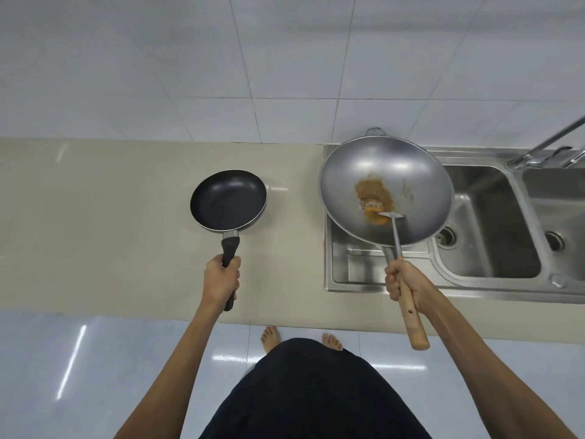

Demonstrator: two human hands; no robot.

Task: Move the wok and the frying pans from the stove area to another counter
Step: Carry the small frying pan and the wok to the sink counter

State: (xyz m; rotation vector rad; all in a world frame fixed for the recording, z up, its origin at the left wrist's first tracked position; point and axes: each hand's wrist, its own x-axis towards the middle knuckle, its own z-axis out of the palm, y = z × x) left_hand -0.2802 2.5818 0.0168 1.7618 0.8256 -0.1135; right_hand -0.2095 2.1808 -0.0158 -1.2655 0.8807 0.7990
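Observation:
My left hand (221, 280) grips the black handle of a small black frying pan (228, 204), which is over the beige counter (95, 217); I cannot tell whether it touches the surface. My right hand (403, 283) is closed on the wooden handle of a large grey metal wok (411, 172), held over the left part of the steel sink (493, 223). A metal spatula (394, 229) lies inside the wok, its blade by a patch of brown and orange food residue (373, 194). Its handle runs down into my right hand too.
The double-basin sink has a drainboard (354, 264) under the wok and a chrome tap (547, 144) at the far right. White wall tiles rise behind the counter. My bare feet (270, 337) stand on the glossy floor by the counter's front edge.

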